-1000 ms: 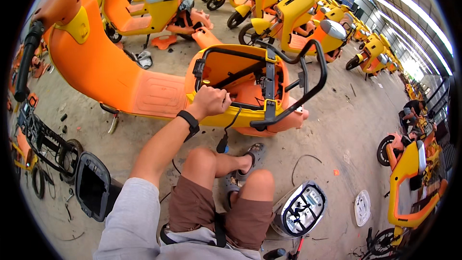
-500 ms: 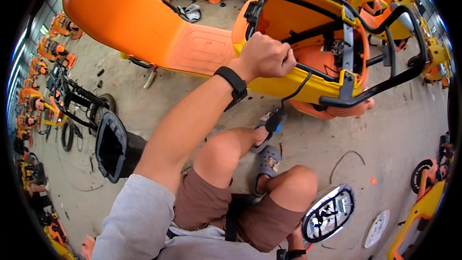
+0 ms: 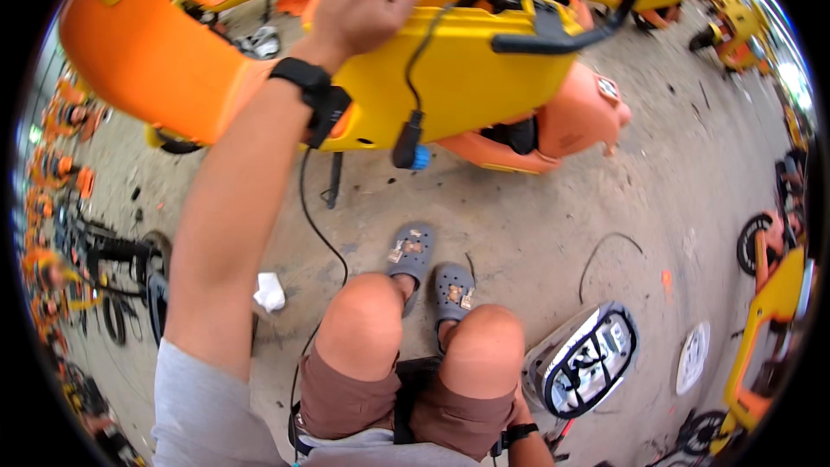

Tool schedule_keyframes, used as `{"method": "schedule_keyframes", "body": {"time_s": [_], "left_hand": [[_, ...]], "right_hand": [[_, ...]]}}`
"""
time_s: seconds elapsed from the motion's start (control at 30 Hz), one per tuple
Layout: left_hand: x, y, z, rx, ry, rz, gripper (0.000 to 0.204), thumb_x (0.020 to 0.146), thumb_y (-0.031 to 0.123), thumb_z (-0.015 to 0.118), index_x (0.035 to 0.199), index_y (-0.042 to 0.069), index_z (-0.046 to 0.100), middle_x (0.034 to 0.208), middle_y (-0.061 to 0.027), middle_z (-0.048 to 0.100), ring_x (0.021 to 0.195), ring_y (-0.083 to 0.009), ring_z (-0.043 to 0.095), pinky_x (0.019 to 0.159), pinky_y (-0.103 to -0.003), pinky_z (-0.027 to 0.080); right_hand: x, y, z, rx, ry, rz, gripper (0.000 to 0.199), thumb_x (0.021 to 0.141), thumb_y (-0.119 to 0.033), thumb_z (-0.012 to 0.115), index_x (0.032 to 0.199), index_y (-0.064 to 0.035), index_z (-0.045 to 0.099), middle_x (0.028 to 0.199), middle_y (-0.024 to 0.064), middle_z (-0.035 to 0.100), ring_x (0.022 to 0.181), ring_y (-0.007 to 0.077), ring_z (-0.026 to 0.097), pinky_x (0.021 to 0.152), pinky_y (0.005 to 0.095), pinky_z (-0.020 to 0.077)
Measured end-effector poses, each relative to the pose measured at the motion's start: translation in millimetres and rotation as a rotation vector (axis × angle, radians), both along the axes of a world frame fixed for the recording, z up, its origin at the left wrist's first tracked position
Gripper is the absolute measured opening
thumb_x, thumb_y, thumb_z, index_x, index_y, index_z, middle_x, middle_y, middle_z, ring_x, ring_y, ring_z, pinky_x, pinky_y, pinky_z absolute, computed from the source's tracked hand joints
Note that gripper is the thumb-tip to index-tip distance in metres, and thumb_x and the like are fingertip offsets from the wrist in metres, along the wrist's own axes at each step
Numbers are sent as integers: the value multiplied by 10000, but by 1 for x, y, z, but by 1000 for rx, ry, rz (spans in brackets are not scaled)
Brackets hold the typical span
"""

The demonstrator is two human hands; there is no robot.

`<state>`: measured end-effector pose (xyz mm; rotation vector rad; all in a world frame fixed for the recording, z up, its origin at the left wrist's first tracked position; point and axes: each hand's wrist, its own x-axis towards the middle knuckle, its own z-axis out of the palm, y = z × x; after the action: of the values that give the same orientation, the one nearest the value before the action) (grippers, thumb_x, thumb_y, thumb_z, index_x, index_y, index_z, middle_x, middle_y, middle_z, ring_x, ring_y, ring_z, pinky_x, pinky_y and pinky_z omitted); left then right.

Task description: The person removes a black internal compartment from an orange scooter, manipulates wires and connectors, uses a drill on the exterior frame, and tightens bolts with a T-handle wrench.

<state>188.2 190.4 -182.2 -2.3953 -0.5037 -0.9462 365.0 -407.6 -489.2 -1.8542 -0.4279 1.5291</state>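
An orange and yellow scooter body (image 3: 458, 78) stands ahead of me, its top compartment open and partly cut off by the view. My left hand (image 3: 363, 13) is closed in a fist at the compartment's near rim; the curled fingertips are hidden. Beside it a black cable (image 3: 418, 56) hangs over the yellow side, ending in a black plug with a blue tip (image 3: 411, 151). Low down by my right thigh, my right hand (image 3: 519, 410) shows only in part, its fingers hidden. A thin red object (image 3: 564, 429) lies near that wrist.
A pale oval part with a black gasket (image 3: 592, 359) lies right of my knees, a white oval plate (image 3: 692, 357) beyond it. A loose dark hose (image 3: 598, 255) and white cloth (image 3: 270, 291) are on the floor. Other scooters (image 3: 765, 329) stand around.
The scooter and my left fist now appear higher and farther left, with more of the yellow side showing. My feet have shifted, and a white cloth has come into view.
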Motion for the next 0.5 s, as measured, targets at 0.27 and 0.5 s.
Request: {"method": "schedule_keyframes", "body": {"time_s": [0.27,0.5], "left_hand": [[24,44,-1,60,-22,79,226,993,181,459,901,7,568,640,-171,558,571,-383,555,503,-450,411],[52,42,2,-310,-249,91,487,981,364,403,731,9,623,677,-207,614,636,-412,574,601,-497,449]], "right_hand": [[34,-21,-41,-322,-247,349,746,704,-456,702,1211,80,590,951,200,705,902,270,684,849,364,516],[28,48,9,-363,-242,271,705,729,-398,687,1230,82,565,880,201,715,812,256,714,792,344,549]]}}
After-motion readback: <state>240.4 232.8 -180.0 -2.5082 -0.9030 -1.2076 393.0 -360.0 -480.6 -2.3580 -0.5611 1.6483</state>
